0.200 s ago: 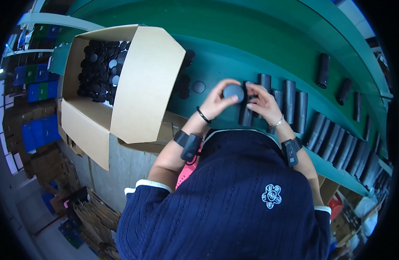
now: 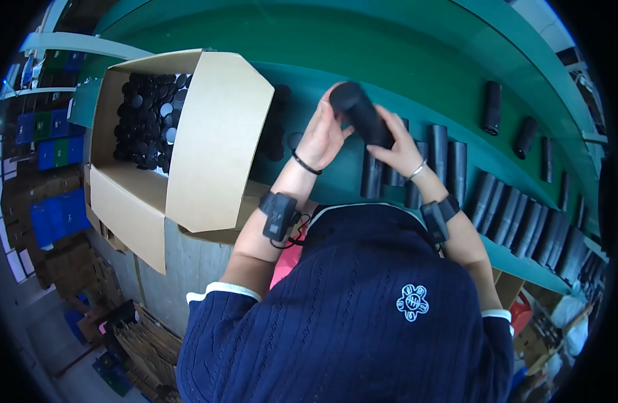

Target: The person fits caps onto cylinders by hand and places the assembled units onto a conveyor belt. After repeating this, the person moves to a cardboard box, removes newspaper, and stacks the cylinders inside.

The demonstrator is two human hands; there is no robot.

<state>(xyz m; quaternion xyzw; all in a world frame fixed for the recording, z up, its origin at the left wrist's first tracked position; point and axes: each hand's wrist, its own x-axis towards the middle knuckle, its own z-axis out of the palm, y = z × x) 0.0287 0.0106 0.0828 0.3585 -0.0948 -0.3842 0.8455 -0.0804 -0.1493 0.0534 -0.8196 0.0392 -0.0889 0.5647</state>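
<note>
A black cylindrical tube (image 2: 370,121) is held tilted above the green bench, gripped near its lower end by my right hand (image 2: 404,146). At its upper left end is a black round cap (image 2: 350,94). My left hand (image 2: 324,136) curves round that capped end, with some fingers hidden behind it. Under my hands, more black tubes (image 2: 371,176) lie side by side. To the left of my left hand, loose black caps (image 2: 273,142) rest on the bench.
An open cardboard box (image 2: 218,138) full of black round caps (image 2: 144,121) stands at the left, its flap raised toward the bench. A long row of black tubes (image 2: 517,215) runs along the right side. Several tubes (image 2: 493,109) lie farther back on the green surface (image 2: 416,54).
The cap in my left hand has come up to the tube's end. My right hand has raised the tube off the bench and tilted it toward my left hand.
</note>
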